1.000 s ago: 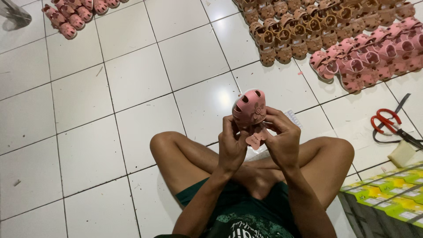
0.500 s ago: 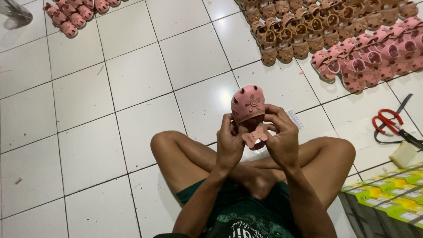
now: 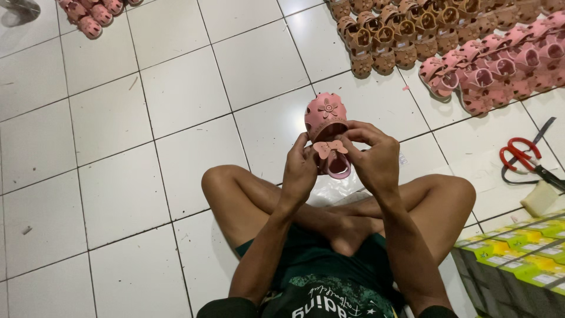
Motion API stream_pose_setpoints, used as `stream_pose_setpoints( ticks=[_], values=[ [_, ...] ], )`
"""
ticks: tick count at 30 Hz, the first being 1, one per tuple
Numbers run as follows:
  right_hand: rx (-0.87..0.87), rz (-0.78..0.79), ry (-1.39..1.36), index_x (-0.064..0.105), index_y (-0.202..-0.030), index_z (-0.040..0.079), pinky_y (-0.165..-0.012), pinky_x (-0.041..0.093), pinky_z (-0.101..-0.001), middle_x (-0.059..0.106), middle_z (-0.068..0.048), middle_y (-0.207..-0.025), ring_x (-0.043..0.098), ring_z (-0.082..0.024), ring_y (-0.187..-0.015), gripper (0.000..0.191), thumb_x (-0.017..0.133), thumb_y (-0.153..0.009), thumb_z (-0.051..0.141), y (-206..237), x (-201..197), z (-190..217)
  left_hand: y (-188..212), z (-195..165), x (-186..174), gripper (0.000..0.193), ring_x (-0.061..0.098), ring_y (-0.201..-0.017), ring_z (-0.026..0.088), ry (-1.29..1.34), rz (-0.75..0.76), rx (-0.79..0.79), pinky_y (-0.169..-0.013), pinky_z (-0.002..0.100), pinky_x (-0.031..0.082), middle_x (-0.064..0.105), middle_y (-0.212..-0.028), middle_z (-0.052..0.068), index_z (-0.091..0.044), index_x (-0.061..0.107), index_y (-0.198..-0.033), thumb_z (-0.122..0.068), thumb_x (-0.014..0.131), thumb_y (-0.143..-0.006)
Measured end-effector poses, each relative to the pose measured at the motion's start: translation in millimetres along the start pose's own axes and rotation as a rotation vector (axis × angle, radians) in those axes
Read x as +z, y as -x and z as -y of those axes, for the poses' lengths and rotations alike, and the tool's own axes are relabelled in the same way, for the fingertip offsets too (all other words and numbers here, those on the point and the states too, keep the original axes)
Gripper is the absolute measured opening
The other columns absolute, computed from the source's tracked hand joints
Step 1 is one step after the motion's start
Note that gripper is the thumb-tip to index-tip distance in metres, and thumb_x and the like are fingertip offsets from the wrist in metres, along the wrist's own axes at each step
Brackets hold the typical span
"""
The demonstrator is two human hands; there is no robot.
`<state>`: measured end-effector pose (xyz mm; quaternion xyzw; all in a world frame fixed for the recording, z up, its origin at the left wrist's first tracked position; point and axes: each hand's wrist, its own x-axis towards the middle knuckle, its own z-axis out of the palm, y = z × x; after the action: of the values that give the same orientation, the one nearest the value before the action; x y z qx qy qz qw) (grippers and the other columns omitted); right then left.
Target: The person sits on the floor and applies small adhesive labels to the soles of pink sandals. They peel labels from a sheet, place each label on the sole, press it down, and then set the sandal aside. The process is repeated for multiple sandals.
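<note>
Left hand [image 3: 301, 171]: fingers curled around the near side of the sandal [image 3: 327, 132], thumb and forefinger pinching the bow [image 3: 329, 147].
Right hand [image 3: 376, 159]: fingers bent over the sandal from the right, thumb and forefinger tips on the bow's other wing; clenched on it.
Sandal: small, pink, held up at centre frame above the crossed legs, toe pointing away; punched holes and a flower on the toe cap, a pink bow at the strap, heel loop below.
Floor [image 3: 176, 118]: white tiles.
Upper right: rows of brown sandals [image 3: 406, 29] and pink sandals [image 3: 500, 65].
Upper left: more pink ones [image 3: 88, 15].
Right edge: red scissors [image 3: 524, 156].
Lower right: green-yellow boxes [image 3: 518, 253].
</note>
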<state>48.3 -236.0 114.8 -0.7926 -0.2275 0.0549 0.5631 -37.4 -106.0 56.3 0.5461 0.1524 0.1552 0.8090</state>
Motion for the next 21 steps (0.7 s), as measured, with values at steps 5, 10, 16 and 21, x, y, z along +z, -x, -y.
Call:
stream_pose_setpoints(
  ticks=[5, 10, 16, 21],
  values=[
    [0.001, -0.001, -0.04, 0.078, -0.095, -0.003, -0.079, 0.061, -0.0278, 0.077, -0.01, -0.117, 0.076, -0.015, -0.094, 0.012, 0.076, -0.089, 0.008, 1.6, -3.8, 2.5, 1.0, -3.7, 5.4, 0.028, 0.068, -0.081, 0.009, 0.074, 0.022, 0.03, -0.07, 0.026, 0.059, 0.07, -0.094, 0.008, 0.005, 0.05, -0.13, -0.008, 0.049, -0.105],
    [-0.025, -0.026, -0.042, 0.076, -0.099, -0.003, -0.073, 0.064, -0.0266, 0.076, -0.009, -0.119, 0.074, -0.013, -0.091, 0.013, 0.075, -0.088, 0.004, 16.7, -13.4, 14.4, 12.7, -16.0, 2.8, 0.038, 0.066, -0.087, 0.013, 0.026, 0.129, 0.043, -0.073, 0.029, 0.057, 0.067, -0.101, 0.012, 0.004, 0.05, -0.137, -0.005, 0.059, -0.101],
    [-0.158, -0.054, -0.091, 0.075, -0.103, -0.004, -0.078, 0.066, -0.0262, 0.072, -0.011, -0.121, 0.074, -0.014, -0.097, 0.016, 0.074, -0.087, -0.004, 35.5, -19.8, 22.3, 34.1, -38.2, 3.6, 0.049, 0.057, -0.115, 0.017, 0.231, 0.217, -0.129, -0.089, 0.03, 0.048, 0.062, -0.128, 0.011, 0.005, 0.047, -0.148, -0.012, 0.059, -0.104],
    [-0.156, -0.044, -0.149, 0.074, -0.102, -0.005, -0.077, 0.065, -0.0266, 0.071, -0.013, -0.123, 0.073, -0.016, -0.101, 0.018, 0.073, -0.084, -0.008, 42.1, -22.4, 19.7, 42.6, -49.7, 14.3, 0.055, 0.055, -0.128, 0.019, 0.092, 0.325, 0.034, -0.108, 0.035, 0.05, 0.056, -0.135, 0.009, 0.0, 0.04, -0.146, -0.006, 0.064, -0.097]
  ],
)
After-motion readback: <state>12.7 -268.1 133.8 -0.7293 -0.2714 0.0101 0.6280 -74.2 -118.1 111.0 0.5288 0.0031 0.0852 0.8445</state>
